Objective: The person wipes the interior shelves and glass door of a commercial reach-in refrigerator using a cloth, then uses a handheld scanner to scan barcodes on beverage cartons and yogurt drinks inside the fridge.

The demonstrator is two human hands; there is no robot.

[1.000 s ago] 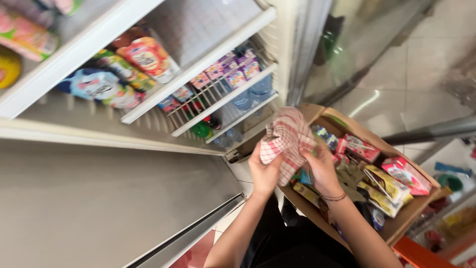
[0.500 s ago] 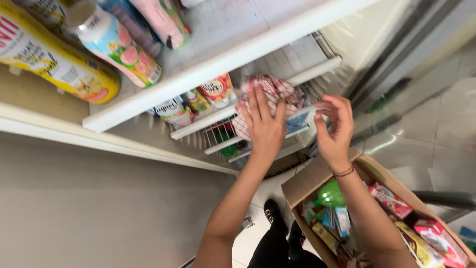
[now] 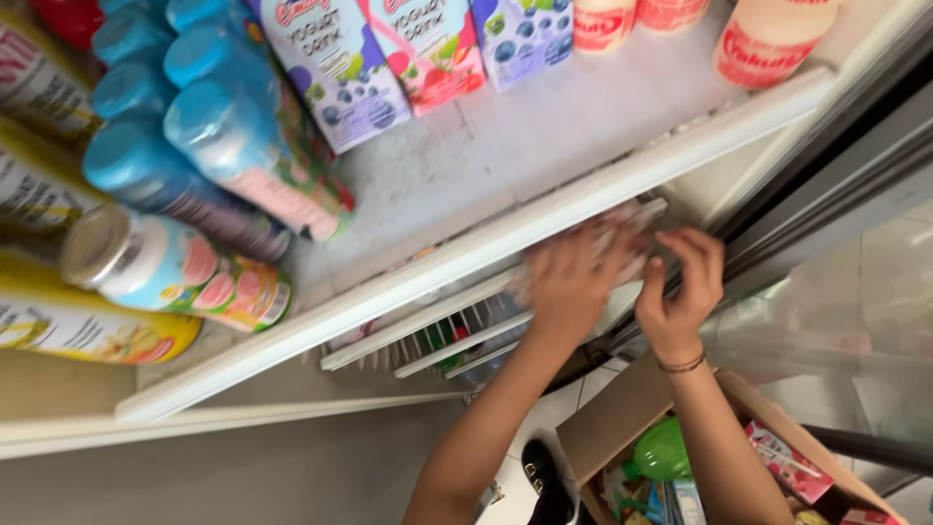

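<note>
White cartons (image 3: 428, 49) with purple and pink fruit labels, blue-capped bottles (image 3: 233, 146), open cardboard box (image 3: 622, 418) of packets

Both hands, left hand (image 3: 569, 282) and right hand (image 3: 680, 292), push a packet (image 3: 622, 228) under the shelf (image 3: 544, 224).

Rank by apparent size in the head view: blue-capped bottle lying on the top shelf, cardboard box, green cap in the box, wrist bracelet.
1. blue-capped bottle, though it lies nearest the camera, which inflates it
2. cardboard box, partly cut off by the frame, so these two are unsure
3. green cap
4. bracelet
</note>
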